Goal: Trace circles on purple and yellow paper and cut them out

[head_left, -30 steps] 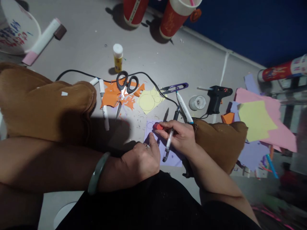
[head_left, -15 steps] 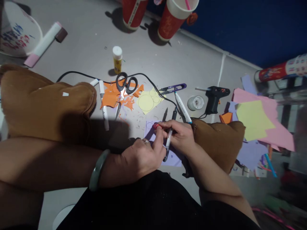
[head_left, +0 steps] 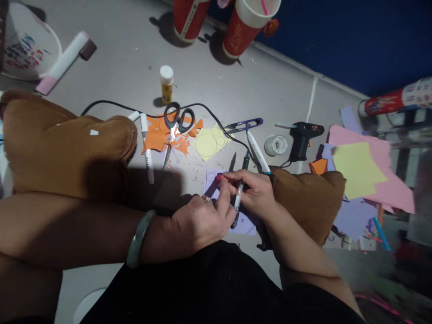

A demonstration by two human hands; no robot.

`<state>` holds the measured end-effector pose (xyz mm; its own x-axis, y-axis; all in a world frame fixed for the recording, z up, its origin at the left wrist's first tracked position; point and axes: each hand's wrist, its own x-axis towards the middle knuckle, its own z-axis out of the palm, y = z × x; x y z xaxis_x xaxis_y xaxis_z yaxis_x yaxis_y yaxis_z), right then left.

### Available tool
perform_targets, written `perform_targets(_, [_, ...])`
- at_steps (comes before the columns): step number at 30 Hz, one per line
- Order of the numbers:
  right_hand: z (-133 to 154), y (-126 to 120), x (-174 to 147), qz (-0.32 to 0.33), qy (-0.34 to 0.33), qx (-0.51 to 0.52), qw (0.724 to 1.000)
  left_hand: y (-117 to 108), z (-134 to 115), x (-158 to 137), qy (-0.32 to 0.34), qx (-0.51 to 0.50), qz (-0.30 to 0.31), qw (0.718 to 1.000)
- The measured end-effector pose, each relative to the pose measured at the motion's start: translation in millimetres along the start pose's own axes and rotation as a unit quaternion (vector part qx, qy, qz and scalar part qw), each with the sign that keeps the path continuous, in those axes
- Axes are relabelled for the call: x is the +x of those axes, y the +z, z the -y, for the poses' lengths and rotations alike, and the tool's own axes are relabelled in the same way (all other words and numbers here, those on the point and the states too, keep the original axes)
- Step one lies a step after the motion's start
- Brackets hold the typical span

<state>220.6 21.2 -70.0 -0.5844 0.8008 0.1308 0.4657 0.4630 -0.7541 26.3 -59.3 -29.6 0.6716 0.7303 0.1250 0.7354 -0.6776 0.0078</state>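
Observation:
My left hand (head_left: pixel 201 221), with a ring and a green bangle on the wrist, is closed, its fingertips pinching a small red piece (head_left: pixel 221 177). The piece's exact kind is too small to make out. My right hand (head_left: pixel 257 191) meets it from the other side, its fingertips also at the red piece. A clear-barrelled pen (head_left: pixel 239 194) lies tilted across the right hand's fingers, tip pointing away from me. Beneath both hands lies a purple paper sheet (head_left: pixel 211 184) with drawn circles, partly hidden. Yellow paper (head_left: pixel 206 145) with drawn circles is just beyond.
Black scissors (head_left: pixel 178 119) rest on orange scraps (head_left: pixel 155 137). Around them are a glue stick (head_left: pixel 166 85), markers (head_left: pixel 258 153), purple-handled snips (head_left: pixel 248 124), a small tub (head_left: pixel 276 145) and a corded glue gun (head_left: pixel 303 137). Red cups (head_left: pixel 239 38) stand at the back; coloured paper (head_left: pixel 357 168) lies right.
Hardly anything differs. Both hands keep the same hold on the red piece and pen; the view has shifted very slightly.

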Motion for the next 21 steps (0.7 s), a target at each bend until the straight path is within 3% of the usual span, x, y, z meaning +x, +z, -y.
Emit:
perform_targets(8, [4, -2, 3, 0.009, 0.004, 0.007, 1.000, 2, -1, 0, 0.006, -0.034, 0.041, 0.999])
perform_targets(15, [10, -23, 9, 0.105, 0.022, 0.010, 0.994, -8, 4, 9, 0.029, -0.074, 0.139, 0.987])
perform_targets(21, [24, -34, 6, 0.010, 0.089, 0.109, 0.990, -7, 4, 8, 0.025, -0.089, 0.144, 0.985])
